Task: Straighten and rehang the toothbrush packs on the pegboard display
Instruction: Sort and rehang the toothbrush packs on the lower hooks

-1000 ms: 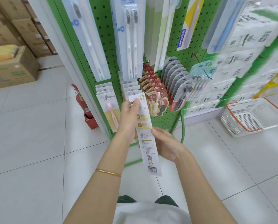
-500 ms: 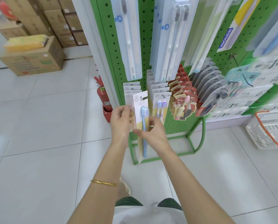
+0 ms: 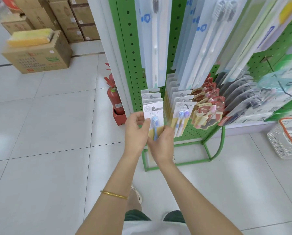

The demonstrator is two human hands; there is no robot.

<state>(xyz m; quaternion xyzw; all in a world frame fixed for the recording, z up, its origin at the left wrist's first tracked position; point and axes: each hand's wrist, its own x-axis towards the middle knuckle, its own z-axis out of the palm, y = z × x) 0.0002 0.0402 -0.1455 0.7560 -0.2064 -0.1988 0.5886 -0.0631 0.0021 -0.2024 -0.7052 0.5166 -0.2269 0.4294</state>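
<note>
Pale floor tiles (image 3: 40, 133) fill the left of the shop aisle. Stacked cardboard boxes (image 3: 38, 55) sit well away from the display, with a yellow bundle (image 3: 29, 38) lying on the nearest one. Closer in, a red fire extinguisher (image 3: 115, 99) stands at the foot of a white post, just beside the green pegboard (image 3: 130, 48). It is below and left of the work, so it probably does not hinder the arms.

The left hand (image 3: 135, 131) pinches the left edge of the blue toothbrush pack (image 3: 153, 118) between thumb and fingers, likely to keep the card square to the board. That pack is at the front of the leftmost lower row, with its hanging hole at the tip of the peg (image 3: 156, 108). Whether the peg has passed fully through is unclear. The right hand (image 3: 164, 143) grips the pack's lower end and covers it, which seems meant to steer the card back along the peg.

Long packs (image 3: 154, 39) hanging above reach down close to the row's tops and crowd it from overhead. Just to the right hang a purple toothbrush pack (image 3: 181, 119) and then fanned red packs (image 3: 208, 112), near enough that the right wrist could brush them. A white basket (image 3: 287, 139) sits on the floor at far right, well apart.
</note>
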